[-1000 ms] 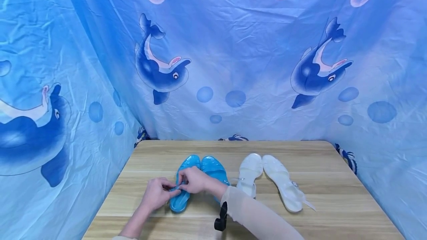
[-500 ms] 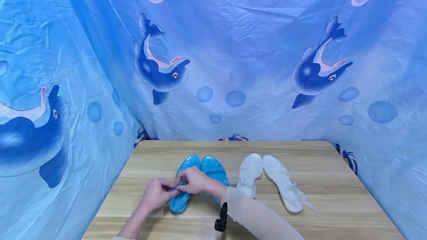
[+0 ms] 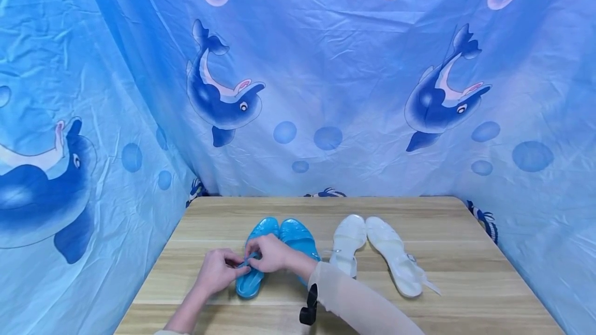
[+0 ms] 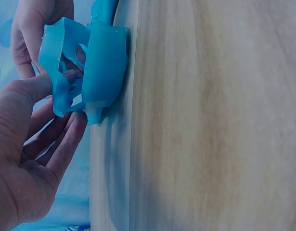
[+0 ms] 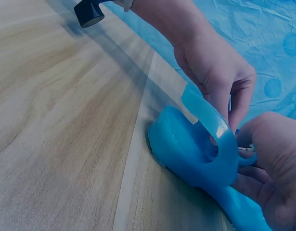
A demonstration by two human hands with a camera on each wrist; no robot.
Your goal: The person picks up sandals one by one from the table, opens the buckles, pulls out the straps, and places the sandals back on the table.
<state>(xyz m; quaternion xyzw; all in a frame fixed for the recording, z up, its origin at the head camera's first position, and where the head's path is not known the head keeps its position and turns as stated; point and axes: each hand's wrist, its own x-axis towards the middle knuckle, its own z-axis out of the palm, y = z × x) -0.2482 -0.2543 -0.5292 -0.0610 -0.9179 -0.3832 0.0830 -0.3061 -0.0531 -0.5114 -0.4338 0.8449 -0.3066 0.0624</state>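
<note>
Both hands, left hand (image 3: 216,271) and right hand (image 3: 270,252), pinch the ankle strap (image 4: 58,77) of the glossy blue jelly sandal (image 3: 253,260) on the wooden desk (image 3: 465,293).

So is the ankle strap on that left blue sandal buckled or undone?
Cannot tell: both hands, left hand and right hand, pinch the strap where its ends meet, hiding the buckle.

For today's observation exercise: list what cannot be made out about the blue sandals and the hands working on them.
- Buckle of the blue sandal's strap: hidden by fingertips in both wrist views, too small in the head view.
- Right blue sandal: its heel is covered by the right hand and sleeve.
- Left hand: its pinching fingertips overlap the right hand's.
</note>
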